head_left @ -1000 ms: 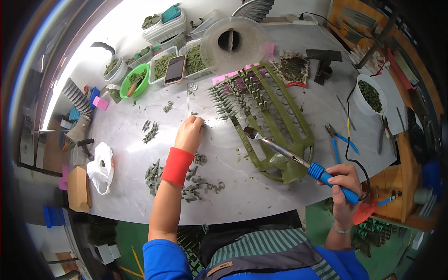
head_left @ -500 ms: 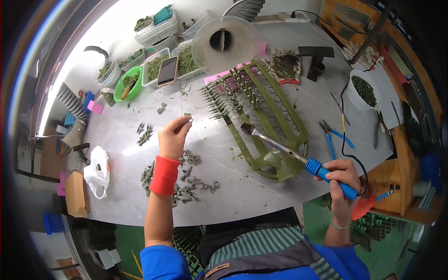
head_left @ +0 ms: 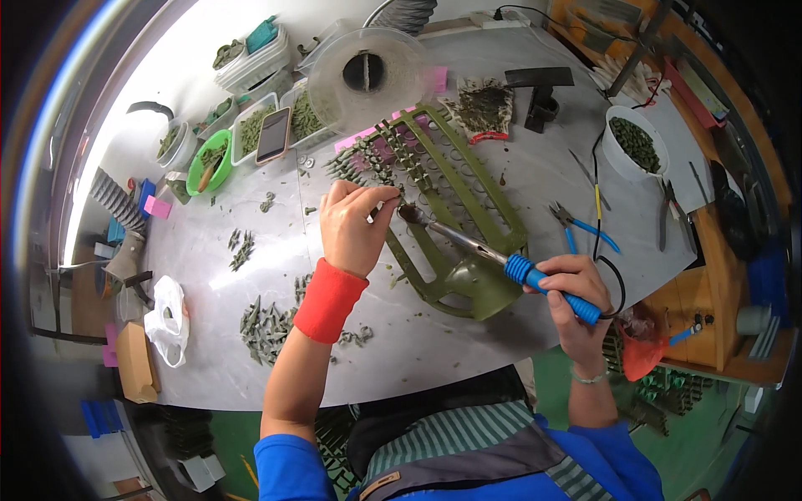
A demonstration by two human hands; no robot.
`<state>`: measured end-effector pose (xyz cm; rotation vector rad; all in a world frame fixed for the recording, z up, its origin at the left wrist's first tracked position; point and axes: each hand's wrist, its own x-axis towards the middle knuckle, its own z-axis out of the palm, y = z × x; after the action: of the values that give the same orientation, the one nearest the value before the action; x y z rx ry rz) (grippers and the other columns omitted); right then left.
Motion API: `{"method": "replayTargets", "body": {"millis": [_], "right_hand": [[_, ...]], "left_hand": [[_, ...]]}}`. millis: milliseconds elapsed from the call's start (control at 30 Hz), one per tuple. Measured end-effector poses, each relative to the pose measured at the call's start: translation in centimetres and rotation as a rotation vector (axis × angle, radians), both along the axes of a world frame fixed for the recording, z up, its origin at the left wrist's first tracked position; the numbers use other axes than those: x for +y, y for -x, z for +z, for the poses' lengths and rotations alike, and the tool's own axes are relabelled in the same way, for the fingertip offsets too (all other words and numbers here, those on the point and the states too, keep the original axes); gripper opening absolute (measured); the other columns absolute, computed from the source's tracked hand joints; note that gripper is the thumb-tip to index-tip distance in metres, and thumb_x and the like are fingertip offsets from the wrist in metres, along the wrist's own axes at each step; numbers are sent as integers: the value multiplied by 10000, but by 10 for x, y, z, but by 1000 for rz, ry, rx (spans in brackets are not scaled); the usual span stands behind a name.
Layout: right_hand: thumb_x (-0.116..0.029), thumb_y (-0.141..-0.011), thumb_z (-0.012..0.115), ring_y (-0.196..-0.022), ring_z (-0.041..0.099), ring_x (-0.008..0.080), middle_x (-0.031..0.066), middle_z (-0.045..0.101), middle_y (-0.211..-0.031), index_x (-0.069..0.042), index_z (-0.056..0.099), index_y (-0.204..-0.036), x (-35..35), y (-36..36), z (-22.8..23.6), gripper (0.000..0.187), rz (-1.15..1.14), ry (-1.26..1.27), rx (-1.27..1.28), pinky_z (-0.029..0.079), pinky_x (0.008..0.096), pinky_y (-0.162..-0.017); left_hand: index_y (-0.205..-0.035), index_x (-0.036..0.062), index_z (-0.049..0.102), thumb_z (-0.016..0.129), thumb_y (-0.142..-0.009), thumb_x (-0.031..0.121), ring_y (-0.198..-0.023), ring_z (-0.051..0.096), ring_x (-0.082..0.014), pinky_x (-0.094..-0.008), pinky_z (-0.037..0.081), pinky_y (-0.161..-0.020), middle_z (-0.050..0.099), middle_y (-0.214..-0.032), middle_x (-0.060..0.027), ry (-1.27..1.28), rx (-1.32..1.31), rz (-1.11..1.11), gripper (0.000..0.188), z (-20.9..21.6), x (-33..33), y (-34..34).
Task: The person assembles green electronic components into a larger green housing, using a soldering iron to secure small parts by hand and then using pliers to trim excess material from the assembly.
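Note:
An olive-green slatted frame [head_left: 472, 288] lies on the table, with rows of small leaf-like green pieces along its left bars. My left hand [head_left: 355, 225], a red band on its wrist, is at the frame's left edge. Thumb and forefinger are pinched on a small green piece, mostly hidden by the fingertips. In my right hand [head_left: 576, 305] is a soldering iron [head_left: 468, 244], gripped by its blue ribbed handle. Its broad dark tip is beside my left fingertips, over the frame's left bar. Loose green pieces [head_left: 263, 330] are heaped left of my forearm.
Tubs of green pieces [head_left: 251, 134], a phone [head_left: 274, 134] and a green bowl [head_left: 209, 163] stand back left. A clear round hood [head_left: 393, 75] is behind the frame. Blue-handled pliers [head_left: 585, 227], a white bucket [head_left: 656, 159] and the iron's cord lie right.
My left hand has moved right, from over the table to the frame's edge, carrying the small piece. The iron's tip and my left fingertips are now close together. The whole view has shifted slightly.

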<state>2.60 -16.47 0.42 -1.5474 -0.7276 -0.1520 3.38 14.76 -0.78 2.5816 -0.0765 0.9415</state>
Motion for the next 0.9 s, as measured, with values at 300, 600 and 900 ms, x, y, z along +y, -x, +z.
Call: {"method": "replayTargets", "body": {"millis": [300, 600, 900], "right_hand": [[95, -805, 632, -840, 711, 240, 167, 633, -1048, 11, 676, -937, 6, -13, -11, 162, 4, -20, -27, 602, 326, -754], [-1, -851, 618, -786, 680, 258, 182, 616, -1006, 1, 646, -924, -20, 1, 8, 79, -7, -20, 56, 595, 359, -715], [-117, -878, 620, -756, 657, 258, 197, 577, -1006, -17, 605, -952, -25, 7, 4, 125, 59, -41, 36, 615, 362, -652]], "left_hand": [[-883, 170, 770, 803, -748, 134, -775, 556, -176, -339, 422, -769, 638, -711, 24, -92, 29, 32, 144, -3, -8, -9], [-914, 131, 720, 764, -778, 111, -856, 576, -227, -371, 431, -794, 702, -862, -2, -58, 1, -65, 144, 0, 1, -9], [-933, 6, 732, 718, -843, 124, -748, 679, -161, -301, 537, -721, 719, -795, -88, 433, 521, 366, 149, -25, 187, 88]]}}
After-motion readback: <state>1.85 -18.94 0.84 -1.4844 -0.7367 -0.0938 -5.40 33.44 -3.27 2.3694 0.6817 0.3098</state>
